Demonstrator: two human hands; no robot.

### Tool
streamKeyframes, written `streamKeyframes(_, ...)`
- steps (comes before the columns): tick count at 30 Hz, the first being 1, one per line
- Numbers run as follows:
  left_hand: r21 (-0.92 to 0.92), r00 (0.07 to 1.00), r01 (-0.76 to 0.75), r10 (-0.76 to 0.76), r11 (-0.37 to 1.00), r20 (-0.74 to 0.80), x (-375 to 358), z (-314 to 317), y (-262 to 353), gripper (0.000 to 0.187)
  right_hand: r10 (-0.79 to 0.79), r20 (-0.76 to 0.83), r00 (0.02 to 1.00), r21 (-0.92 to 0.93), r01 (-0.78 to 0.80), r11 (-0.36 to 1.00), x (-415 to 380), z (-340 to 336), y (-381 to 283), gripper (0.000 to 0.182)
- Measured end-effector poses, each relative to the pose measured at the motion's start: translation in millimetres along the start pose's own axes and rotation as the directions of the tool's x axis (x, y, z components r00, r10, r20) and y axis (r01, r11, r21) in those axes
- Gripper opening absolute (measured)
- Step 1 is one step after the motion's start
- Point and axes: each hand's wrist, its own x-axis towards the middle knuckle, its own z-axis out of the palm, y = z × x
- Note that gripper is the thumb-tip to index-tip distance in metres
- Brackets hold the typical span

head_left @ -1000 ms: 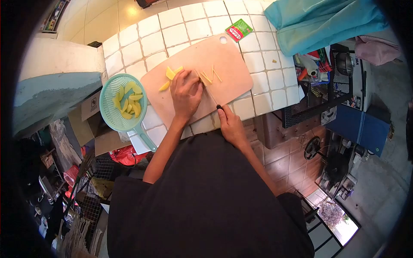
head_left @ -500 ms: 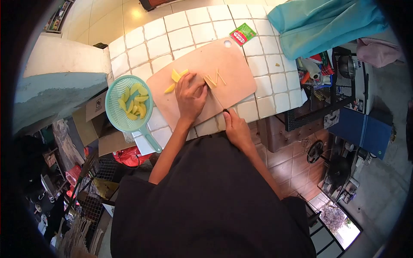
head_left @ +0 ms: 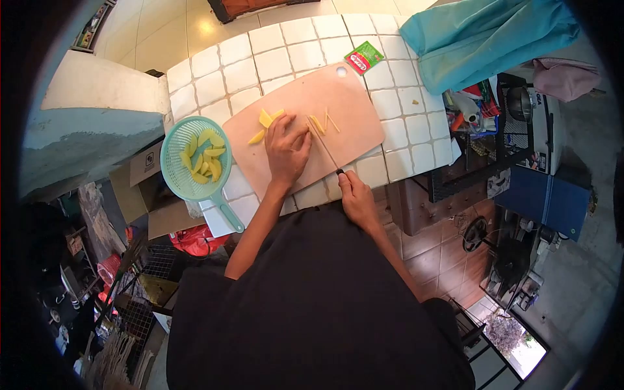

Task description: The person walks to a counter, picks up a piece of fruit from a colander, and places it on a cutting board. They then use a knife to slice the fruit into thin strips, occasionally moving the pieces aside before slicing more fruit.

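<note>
My right hand (head_left: 356,198) is closed around the dark handle of a knife (head_left: 328,151), whose thin blade runs up and left across the pink cutting board (head_left: 351,104). On the board, left of the blade, the curled fingers of my left hand (head_left: 289,155) press down on a yellow piece, mostly hidden beneath the fingertips. Thin yellow strips (head_left: 332,121) lie just right of the blade tip. Beyond my left knuckles rest a few yellow wedges (head_left: 257,137). A green handled colander (head_left: 170,170) with several yellow wedges (head_left: 207,162) stands left of the board.
A green and red sachet (head_left: 364,57) lies on the white tiled counter (head_left: 416,130) past the board. Teal cloth (head_left: 481,45) hangs over the far right corner. Below the counter on the left is an open cardboard box (head_left: 146,192).
The knife blade shows more plainly now, and a thicker yellow strip sits beside its tip. Both hands stay in nearly the same place; the view has shifted slightly.
</note>
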Motion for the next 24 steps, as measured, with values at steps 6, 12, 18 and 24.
streamKeyframes(6,-0.015,1.0,0.011,-0.011,1.0,0.0,0.5,-0.5,0.9,0.011,-0.03,-0.007,1.0,-0.031,0.029,0.999,0.7,3.3,2.3,0.037)
streamKeyframes(12,-0.005,1.0,0.019,-0.019,1.0,0.011,1.3,-2.8,3.3,0.012,0.005,0.025,1.0,-0.132,-0.002,0.991,0.6,-0.3,-2.1,0.037)
streamKeyframes(18,-0.014,1.0,0.018,-0.018,1.0,0.007,1.3,-2.5,3.0,0.012,0.003,0.021,1.0,-0.213,0.002,0.977,0.6,-5.2,-7.8,0.037)
streamKeyframes(24,-0.022,1.0,0.017,-0.018,1.0,-0.001,0.2,-0.3,0.1,0.012,-0.012,0.018,1.0,-0.235,0.016,0.972,0.4,-6.1,-5.2,0.036)
